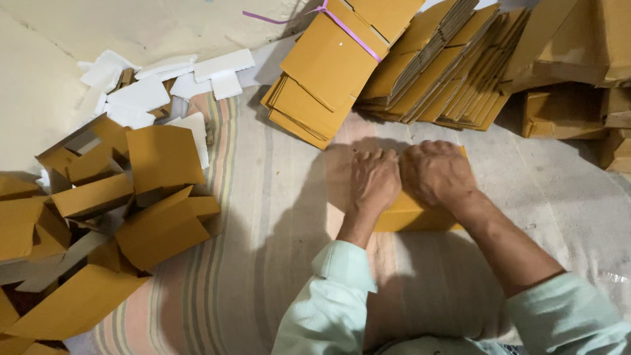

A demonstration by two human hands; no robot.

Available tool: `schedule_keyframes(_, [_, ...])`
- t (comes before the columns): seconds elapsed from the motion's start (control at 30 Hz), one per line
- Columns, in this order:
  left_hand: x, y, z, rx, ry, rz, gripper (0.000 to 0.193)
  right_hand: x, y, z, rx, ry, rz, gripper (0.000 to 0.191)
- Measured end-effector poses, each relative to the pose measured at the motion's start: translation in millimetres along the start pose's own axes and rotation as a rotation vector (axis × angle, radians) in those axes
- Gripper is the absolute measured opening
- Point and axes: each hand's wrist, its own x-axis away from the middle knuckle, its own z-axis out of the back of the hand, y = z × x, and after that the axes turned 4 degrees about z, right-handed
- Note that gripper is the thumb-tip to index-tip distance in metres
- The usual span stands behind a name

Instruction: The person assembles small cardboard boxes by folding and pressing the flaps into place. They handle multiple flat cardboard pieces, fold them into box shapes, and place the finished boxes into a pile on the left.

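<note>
Striped cloth (263, 217), pale with faded bands, spread as the work surface; all places below are given from the flat yellow carton (411, 215) at its centre.

Item 1. Flat yellow carton: lies on the cloth under both hands, only its near edge and right corner visible past the knuckles.

Item 2. Left hand (373, 179): fingers curled shut into a loose fist, knuckles pressed down on the carton's left part. Whether the fingertips grip an edge cannot be told.

Item 3. Right hand (436, 172): fingers likewise curled under, pressing on the carton's right part, touching the left hand.

Item 4. Tied bundle of flat cartons (328, 75): beyond the carton and to its left, bound with a purple strap (351, 33).

Item 5. Leaning rows of flat cartons (453, 66): beyond the carton, just right of the bundle.

Item 6. Heap of folded-up boxes (125, 197): well to the carton's left, tumbled open-ended; contents not visible.

Item 7. White foam pieces (164, 85): far left, beyond the heap.
</note>
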Motion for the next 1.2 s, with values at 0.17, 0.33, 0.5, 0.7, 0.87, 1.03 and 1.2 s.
schedule_keyframes(0.17, [7,-15,8,0.036,0.212,0.045,0.04,24,12,24,0.172,-0.032,-0.187,0.047])
schedule_keyframes(0.33, [13,10,-1,-0.075,0.145,0.022,0.051,6,-7,0,0.316,0.028,0.009,0.063])
schedule_keyframes(0.5, [28,-10,9,0.08,0.048,0.025,0.056,10,18,-9,0.154,0.032,-0.019,0.067])
schedule_keyframes(0.7, [32,2,6,-0.061,0.118,0.017,0.057,12,6,-20,0.299,0.006,-0.029,0.072])
schedule_keyframes(0.87, [31,2,13,0.106,0.058,0.035,0.053,19,8,-18,0.166,-0.062,0.046,0.068])
schedule_keyframes(1.03, [43,12,20,0.127,0.149,0.106,0.06,31,13,-6,0.108,-0.039,-0.172,0.074])
schedule_keyframes(1.2, [40,35,43,0.084,-0.024,0.219,0.069,33,1,7,0.056,0.109,-0.177,0.072])
